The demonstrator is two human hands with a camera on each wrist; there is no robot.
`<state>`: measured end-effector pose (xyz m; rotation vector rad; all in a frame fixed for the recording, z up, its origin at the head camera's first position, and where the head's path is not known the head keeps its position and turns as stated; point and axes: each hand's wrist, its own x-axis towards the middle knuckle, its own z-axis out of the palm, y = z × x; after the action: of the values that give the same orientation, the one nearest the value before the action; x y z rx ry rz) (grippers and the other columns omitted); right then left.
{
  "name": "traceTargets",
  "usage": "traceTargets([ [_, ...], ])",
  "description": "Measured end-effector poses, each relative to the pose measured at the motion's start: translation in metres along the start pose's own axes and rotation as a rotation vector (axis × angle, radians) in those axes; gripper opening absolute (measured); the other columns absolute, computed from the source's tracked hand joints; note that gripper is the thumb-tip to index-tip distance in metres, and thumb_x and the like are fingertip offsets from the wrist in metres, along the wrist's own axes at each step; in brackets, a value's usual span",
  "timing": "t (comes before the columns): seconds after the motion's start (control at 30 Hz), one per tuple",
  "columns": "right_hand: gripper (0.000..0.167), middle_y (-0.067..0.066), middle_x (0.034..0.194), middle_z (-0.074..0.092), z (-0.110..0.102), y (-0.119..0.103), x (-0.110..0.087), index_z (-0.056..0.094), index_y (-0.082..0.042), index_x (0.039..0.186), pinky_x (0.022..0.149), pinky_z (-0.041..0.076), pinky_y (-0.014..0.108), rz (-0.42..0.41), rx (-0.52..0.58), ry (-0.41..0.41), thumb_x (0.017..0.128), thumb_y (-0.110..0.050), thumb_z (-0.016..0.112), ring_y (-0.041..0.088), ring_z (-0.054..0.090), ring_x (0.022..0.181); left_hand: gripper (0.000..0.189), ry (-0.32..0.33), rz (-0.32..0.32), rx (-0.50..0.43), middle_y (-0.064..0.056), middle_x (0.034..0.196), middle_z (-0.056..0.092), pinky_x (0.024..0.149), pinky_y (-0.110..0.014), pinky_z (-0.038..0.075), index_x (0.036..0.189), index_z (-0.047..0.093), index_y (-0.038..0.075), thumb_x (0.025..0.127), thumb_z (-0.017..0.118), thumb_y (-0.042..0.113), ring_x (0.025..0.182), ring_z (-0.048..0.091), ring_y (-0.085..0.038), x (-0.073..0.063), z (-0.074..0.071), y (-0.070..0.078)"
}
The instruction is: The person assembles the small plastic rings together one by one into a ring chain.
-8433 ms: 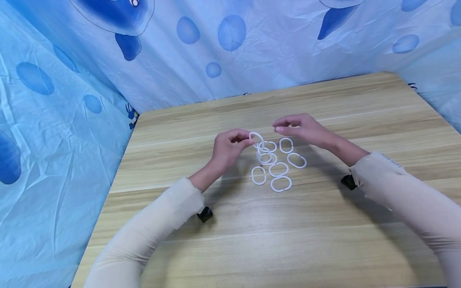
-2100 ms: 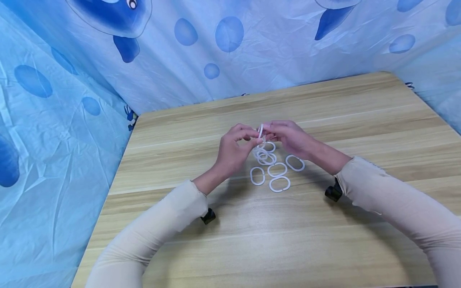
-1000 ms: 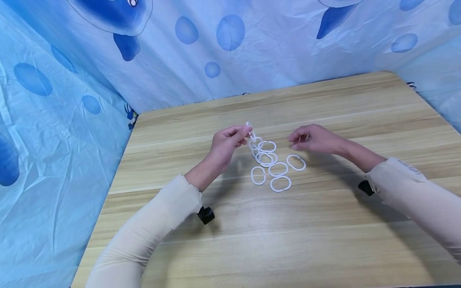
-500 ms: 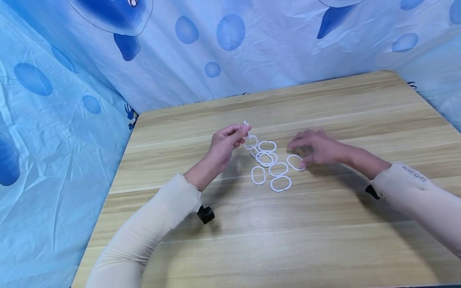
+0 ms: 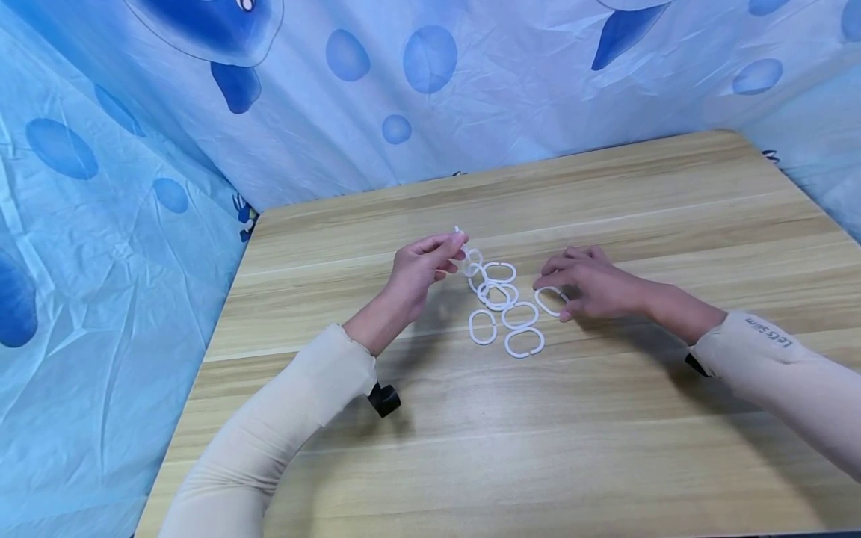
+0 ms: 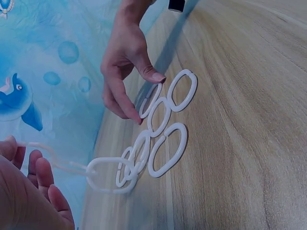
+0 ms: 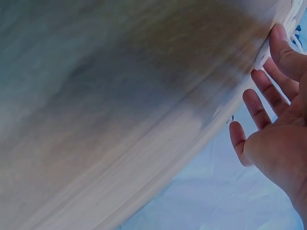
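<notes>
My left hand [image 5: 417, 273] pinches the end link of a short chain of white plastic oval links [image 6: 112, 191] between thumb and fingertips. The chain hangs and slants down toward the wooden table, its lower end by the loose links. On the right, my right hand [image 5: 595, 284] reaches down to a single white link [image 5: 538, 300] lying flat; thumb and index finger hold it at its two ends, as the left wrist view also shows. Only the open palm side and fingers of the right hand [image 7: 278, 105] show in the right wrist view, with the link mostly hidden.
Several loose white links lie between the hands, among them one at the front [image 5: 509, 342] and one at the left [image 5: 471, 329]; some overlap. The wooden table [image 5: 504, 448] meets a blue sea-patterned curtain [image 5: 303, 134] at its back and left edges.
A link that lay at the back right has left the table, and the left hand's chain has grown longer. My right hand let go of the chain, moved right and came down onto another link.
</notes>
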<state>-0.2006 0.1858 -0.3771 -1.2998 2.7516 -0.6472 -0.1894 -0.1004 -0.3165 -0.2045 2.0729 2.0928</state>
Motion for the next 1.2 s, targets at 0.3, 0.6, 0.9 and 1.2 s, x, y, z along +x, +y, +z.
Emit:
traceTargets([
  [0.3, 0.048, 0.004, 0.114, 0.06, 0.0064, 0.0038, 0.0006, 0.067, -0.011, 0.111, 0.086, 0.027, 0.051, 0.001, 0.002, 0.033, 0.067, -0.019, 0.086, 0.029, 0.047, 0.113, 0.026, 0.011, -0.011, 0.01, 0.002, 0.081, 0.069, 0.072, -0.026, 0.044, 0.102, 0.075, 0.012, 0.085, 0.075, 0.031, 0.071, 0.064, -0.014, -0.0015, 0.0013, 0.0002],
  [0.6, 0.044, 0.002, 0.106, 0.059, 0.0086, 0.0037, 0.0001, 0.067, -0.011, 0.108, 0.086, 0.028, 0.05, 0.001, -0.03, 0.051, 0.069, -0.022, 0.085, 0.027, 0.048, 0.109, 0.026, 0.013, -0.019, 0.024, 0.003, 0.079, 0.069, 0.08, -0.034, 0.045, 0.1, 0.075, 0.013, 0.085, 0.075, 0.034, 0.069, 0.064, -0.013, -0.002, 0.0014, -0.0002],
  [0.9, 0.039, 0.004, 0.102, 0.058, 0.0085, -0.0023, -0.0003, 0.066, -0.009, 0.105, 0.087, 0.029, 0.05, -0.037, -0.109, 0.049, 0.072, -0.024, 0.08, 0.026, 0.048, 0.104, 0.027, 0.008, -0.02, 0.027, 0.002, 0.077, 0.067, 0.086, -0.042, 0.043, 0.099, 0.075, 0.013, 0.085, 0.074, 0.036, 0.069, 0.063, -0.015, -0.002, 0.0011, -0.0024],
  [1.2, 0.04, 0.004, 0.1, 0.058, 0.0101, -0.0013, 0.0005, 0.066, -0.008, 0.103, 0.088, 0.03, 0.047, -0.047, -0.155, 0.076, 0.072, -0.03, 0.076, 0.027, 0.05, 0.103, 0.027, 0.012, -0.013, 0.024, 0.002, 0.074, 0.067, 0.08, -0.037, 0.043, 0.099, 0.075, 0.013, 0.085, 0.074, 0.036, 0.065, 0.062, -0.011, -0.0018, 0.0008, -0.0033],
])
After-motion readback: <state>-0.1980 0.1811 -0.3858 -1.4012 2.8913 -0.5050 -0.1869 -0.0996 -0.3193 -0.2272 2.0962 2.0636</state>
